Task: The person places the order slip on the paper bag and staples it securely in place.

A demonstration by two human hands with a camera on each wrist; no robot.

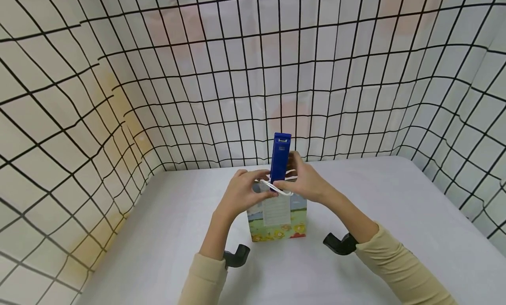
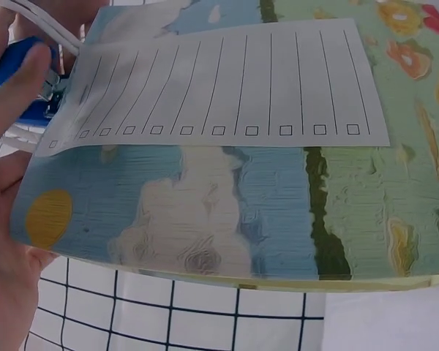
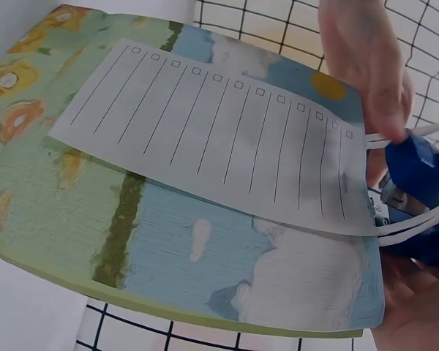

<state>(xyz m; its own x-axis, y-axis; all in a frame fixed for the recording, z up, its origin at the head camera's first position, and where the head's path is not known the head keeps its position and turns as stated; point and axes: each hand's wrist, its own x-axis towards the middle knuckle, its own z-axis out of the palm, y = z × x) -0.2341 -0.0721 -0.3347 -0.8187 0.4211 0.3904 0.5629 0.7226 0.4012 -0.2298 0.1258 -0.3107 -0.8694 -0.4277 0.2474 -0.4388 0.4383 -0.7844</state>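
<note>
A blue stapler [image 1: 280,157] stands upright at the top edge of a paper gift bag [image 1: 257,228] printed with sky and flowers. My right hand [image 1: 306,179] grips the stapler, thumb in front and fingers behind. At the bag's upper left, my left hand [image 1: 241,190] holds the top edge, its thumb touching the stapler's lower end. In the right wrist view the stapler's jaws meet the bag's edge beside the lined white paper [image 3: 212,135]; whether they bite both is unclear. White cord handles [image 3: 417,223] loop around the stapler.
The bag is on a white-covered table [image 1: 170,234]. Black wire mesh [image 1: 245,94] with white sheeting behind it encloses the back and sides. Dark curved mounts [image 1: 237,255] project from both wrists.
</note>
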